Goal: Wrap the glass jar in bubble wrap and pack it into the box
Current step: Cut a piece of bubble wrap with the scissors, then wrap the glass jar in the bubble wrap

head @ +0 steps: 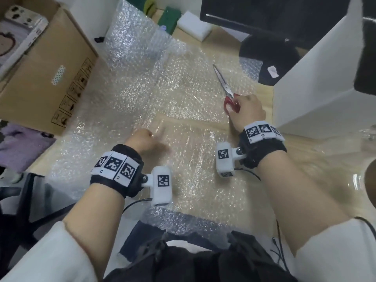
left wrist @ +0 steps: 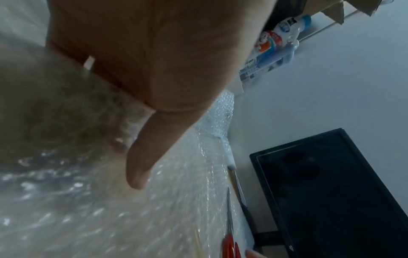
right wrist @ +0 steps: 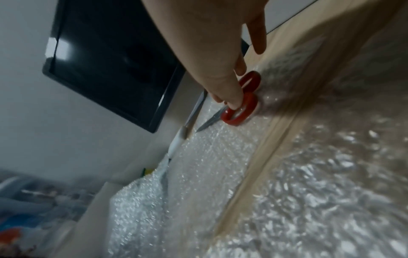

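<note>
The right hand [head: 247, 110] has its fingertips at the red handles of the scissors [head: 224, 86], which lie on the bubble wrap [head: 142, 88] toward the desk's far right edge; whether it grips them I cannot tell. The left hand [head: 142, 140] is curled, apparently pinching the cut piece's edge. Judging by this, seat the fingers fully in the loops before lifting, blades pointing away. The jar is not clearly in view; the box [head: 46, 78] sits at the far left corner. Its printed marks are unreadable.

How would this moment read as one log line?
left hand: holds bubble wrap | right hand: fingers at red-handled scissors | jar: unseen
</note>
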A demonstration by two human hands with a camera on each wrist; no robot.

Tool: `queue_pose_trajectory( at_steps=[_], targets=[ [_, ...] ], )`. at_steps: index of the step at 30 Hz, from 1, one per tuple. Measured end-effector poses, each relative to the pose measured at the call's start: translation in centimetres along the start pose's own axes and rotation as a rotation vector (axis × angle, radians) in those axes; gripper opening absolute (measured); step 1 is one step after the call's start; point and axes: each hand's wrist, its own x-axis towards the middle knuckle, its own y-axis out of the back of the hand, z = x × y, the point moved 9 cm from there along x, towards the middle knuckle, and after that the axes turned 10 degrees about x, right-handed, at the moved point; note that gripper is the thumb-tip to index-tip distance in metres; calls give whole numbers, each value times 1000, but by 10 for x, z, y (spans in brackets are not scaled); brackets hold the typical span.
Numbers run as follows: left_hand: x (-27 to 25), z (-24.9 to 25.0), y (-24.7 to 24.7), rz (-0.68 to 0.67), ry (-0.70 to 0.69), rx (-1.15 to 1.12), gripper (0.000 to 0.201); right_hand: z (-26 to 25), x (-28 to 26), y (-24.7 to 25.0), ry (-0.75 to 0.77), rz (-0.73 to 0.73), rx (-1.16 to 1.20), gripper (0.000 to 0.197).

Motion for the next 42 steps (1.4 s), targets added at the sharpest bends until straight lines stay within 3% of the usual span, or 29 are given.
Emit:
queue_pose_trajectory(
  at_steps=[3, 7, 10, 13, 17, 21, 23, 26, 27, 29, 31, 33, 34, 36, 38, 40, 42],
  targets=[
    [-4, 21, -5, -74, -159, -174, 20, 4, -19, 21, -30, 91, 185, 39],
    [-9, 52, 21, 17, -393, -384, 7, 20, -50, 34, -92, 95, 300, 46],
    [-4, 64, 38, 20, -514, -441, 18, 49, -75, 34, -247, 87, 254, 66],
    [8, 58, 53, 95, -491, -463, 21, 78, -102, 19, -416, 33, 238, 89],
    [36, 26, 60, 259, -317, -305, 23, 94, -125, -21, -452, -153, 97, 99],
    [41, 10, 80, 443, -240, -67, 36, 98, -128, -19, -440, -84, 83, 88],
    [34, 14, 82, 511, -322, -27, 46, 97, -131, -15, -441, -49, 58, 82],
    [14, 43, 77, 600, -610, 95, 61, 82, -132, -16, -353, -36, 41, 76],
    [10, 52, 65, 546, -714, 156, 62, 79, -132, -23, -316, -69, 39, 75],
    [6, 63, 27, 300, -852, 270, 63, 76, -134, -43, -255, -187, -11, 78],
    [17, 50, -13, 105, -819, 492, 69, 81, -137, -60, -225, -287, -56, 86],
    [32, 37, -30, 105, -724, 783, 77, 83, -139, -62, -216, -304, -6, 92],
    [34, 37, -31, 129, -689, 824, 79, 83, -140, -59, -213, -288, 57, 93],
    [19, 52, -22, 174, -651, 684, 77, 74, -141, -41, -194, -208, 232, 91],
    [-11, 83, -19, 146, -684, 352, 69, 61, -144, -5, -108, -60, 408, 81],
    [-48, 122, -30, 9, -788, 13, 64, 45, -155, 46, 32, 135, 567, 62],
    [-87, 162, -51, -148, -912, -156, 63, 34, -176, 101, 184, 315, 679, 44]
  ],
)
